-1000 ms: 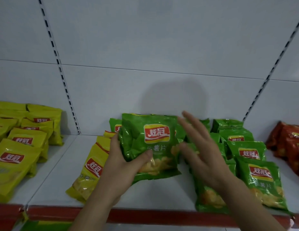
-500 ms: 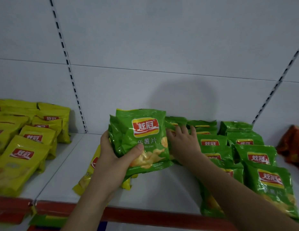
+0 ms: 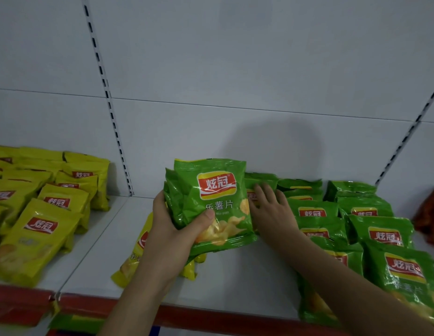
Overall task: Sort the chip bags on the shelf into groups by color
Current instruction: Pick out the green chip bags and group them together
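My left hand (image 3: 173, 235) grips a stack of green chip bags (image 3: 216, 204) upright above the shelf, thumb across the front one. Under that hand lies a yellow bag (image 3: 136, 260), partly hidden. My right hand (image 3: 271, 209) rests with fingers spread on a green bag (image 3: 258, 183) at the back of the green group (image 3: 378, 229), just right of the held stack. A group of yellow bags (image 3: 44, 209) fills the left shelf section. Red bags (image 3: 429, 214) show at the far right edge.
The white shelf board (image 3: 235, 277) has a red front edge (image 3: 211, 316). A slotted upright (image 3: 107, 98) divides the back panel between the yellow and green sections. More packets show on the shelf below (image 3: 73, 323).
My right hand went from hovering beside the held stack to pressing on the back green bags. The held stack rose slightly and the view shifted left.
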`<state>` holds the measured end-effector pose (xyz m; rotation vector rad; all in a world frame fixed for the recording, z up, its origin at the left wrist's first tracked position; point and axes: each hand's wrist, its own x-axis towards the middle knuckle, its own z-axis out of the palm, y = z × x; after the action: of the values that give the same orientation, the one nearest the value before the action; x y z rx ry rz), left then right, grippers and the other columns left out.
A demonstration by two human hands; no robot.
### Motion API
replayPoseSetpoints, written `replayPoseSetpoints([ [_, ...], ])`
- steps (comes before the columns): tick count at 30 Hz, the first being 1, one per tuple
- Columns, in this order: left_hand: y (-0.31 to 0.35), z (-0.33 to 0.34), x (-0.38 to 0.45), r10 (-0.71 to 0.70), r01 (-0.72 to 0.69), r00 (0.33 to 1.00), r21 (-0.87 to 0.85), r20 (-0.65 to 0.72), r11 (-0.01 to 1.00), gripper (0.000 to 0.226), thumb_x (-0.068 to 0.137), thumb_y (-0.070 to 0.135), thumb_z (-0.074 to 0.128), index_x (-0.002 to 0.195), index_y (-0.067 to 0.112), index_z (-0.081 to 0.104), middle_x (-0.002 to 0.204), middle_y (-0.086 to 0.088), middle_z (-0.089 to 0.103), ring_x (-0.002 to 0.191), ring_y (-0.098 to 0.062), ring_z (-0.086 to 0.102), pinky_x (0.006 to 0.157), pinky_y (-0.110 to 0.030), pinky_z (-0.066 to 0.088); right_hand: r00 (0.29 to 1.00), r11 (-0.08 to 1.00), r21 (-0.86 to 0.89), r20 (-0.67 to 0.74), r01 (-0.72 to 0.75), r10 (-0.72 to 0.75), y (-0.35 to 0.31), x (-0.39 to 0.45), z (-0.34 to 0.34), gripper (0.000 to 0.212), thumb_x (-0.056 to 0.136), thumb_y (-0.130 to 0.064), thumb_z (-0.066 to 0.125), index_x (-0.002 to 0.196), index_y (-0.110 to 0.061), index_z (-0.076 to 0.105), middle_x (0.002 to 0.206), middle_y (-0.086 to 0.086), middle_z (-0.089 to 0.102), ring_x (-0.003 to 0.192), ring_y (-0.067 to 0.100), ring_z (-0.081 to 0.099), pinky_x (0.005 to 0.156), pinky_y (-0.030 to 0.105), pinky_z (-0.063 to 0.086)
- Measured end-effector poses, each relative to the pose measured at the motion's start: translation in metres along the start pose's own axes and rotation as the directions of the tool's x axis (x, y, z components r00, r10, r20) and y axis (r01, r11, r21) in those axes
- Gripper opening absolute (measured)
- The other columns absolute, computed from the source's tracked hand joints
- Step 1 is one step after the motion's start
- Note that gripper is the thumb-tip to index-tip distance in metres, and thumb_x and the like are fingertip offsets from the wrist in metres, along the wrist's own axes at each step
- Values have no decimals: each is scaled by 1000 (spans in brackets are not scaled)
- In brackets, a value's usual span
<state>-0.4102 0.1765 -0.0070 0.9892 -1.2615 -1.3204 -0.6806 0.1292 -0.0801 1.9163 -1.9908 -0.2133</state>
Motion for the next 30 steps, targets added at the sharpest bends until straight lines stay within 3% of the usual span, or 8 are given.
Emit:
replayPoseSetpoints([
  [5,-2,5,1,-5,4,999,24,39,1000,96,63,54,97,142,49,43,126,20,71,111,-10,73,93,-43,61,1000,995,96,21,-21,19,9,-6,-18,101,95,-37,70,166,-31,-1,177,17,-2,163,42,-1,130,62,12],
  [10,-2,7,3,-16,15,998,4,56,1000,95,59,58,93,141,51,44,127,19,71,113,-12,73,96,-48,60,922,900,422,-292,-113,253,32,-30,-74,68,97,-6,60,161,-17,39,158,15,49,148,33,39,121,48,36],
  [13,0,15,2,-12,13,998,-15,54,1000,88,66,47,95,139,46,46,120,22,73,109,-7,73,96,-43,59,792,761,649,-466,3,394,37,-43,-112,42,108,-18,52,150,-12,56,137,9,66,131,27,55,105,45,48],
  [19,3,27,0,-29,30,996,-16,87,999,83,63,46,90,134,47,48,115,22,75,106,-8,74,91,-39,62,948,425,902,-196,74,252,4,-88,-150,81,87,-73,52,160,-46,31,128,-23,60,105,-2,68,82,25,62],
  [21,1,29,1,-40,43,994,-24,105,999,84,64,53,93,135,48,49,120,18,75,110,-11,74,95,-46,60,963,365,927,-175,92,203,-7,-97,-142,85,88,-62,65,161,-53,23,128,-27,63,109,2,70,84,31,64],
  [25,1,30,-2,-126,152,982,-192,140,970,90,70,81,75,146,44,47,132,10,72,117,-17,72,97,-53,60,956,31,992,-124,120,265,-14,-106,-128,76,98,-31,70,156,-59,31,127,-5,73,107,18,76,82,41,67],
  [27,1,30,-4,-113,134,985,-169,128,977,75,80,70,73,145,41,49,130,8,73,115,-18,73,97,-54,60,952,-114,984,-102,140,288,-14,-110,-132,70,97,-28,66,154,-54,37,129,-9,73,109,18,76,83,37,66],
  [30,-2,23,-1,-17,14,998,-48,-67,999,59,80,64,77,132,45,56,117,14,76,107,-14,75,95,-52,60,896,-58,989,-100,138,433,0,-106,-133,62,101,-24,65,154,-46,43,117,-16,74,99,16,77,72,32,66],
])
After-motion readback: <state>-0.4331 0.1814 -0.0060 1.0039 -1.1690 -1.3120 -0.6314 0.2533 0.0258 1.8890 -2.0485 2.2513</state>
